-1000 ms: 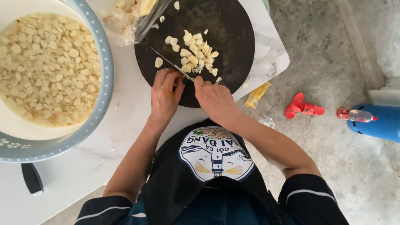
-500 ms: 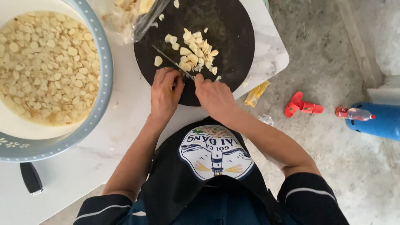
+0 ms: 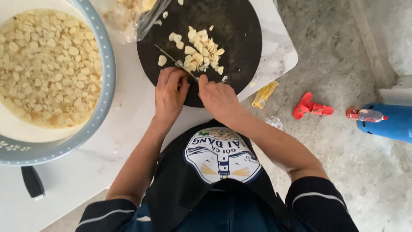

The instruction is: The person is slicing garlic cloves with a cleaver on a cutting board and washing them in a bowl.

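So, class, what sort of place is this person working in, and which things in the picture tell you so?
Probably an informal food-preparation spot: a white table on rough concrete floor, a round black cutting board with sliced garlic, and a big bowl of slices.

On the round black cutting board point(image 3: 240, 51) we see bare room to the right of the heap of pale garlic slices point(image 3: 199, 53). A clear plastic bag point(image 3: 133, 17) crowds its upper left edge. The big grey-rimmed bowl point(image 3: 105, 86) blocks the left; white marble surface point(image 3: 124, 133) lies open between bowl and board.
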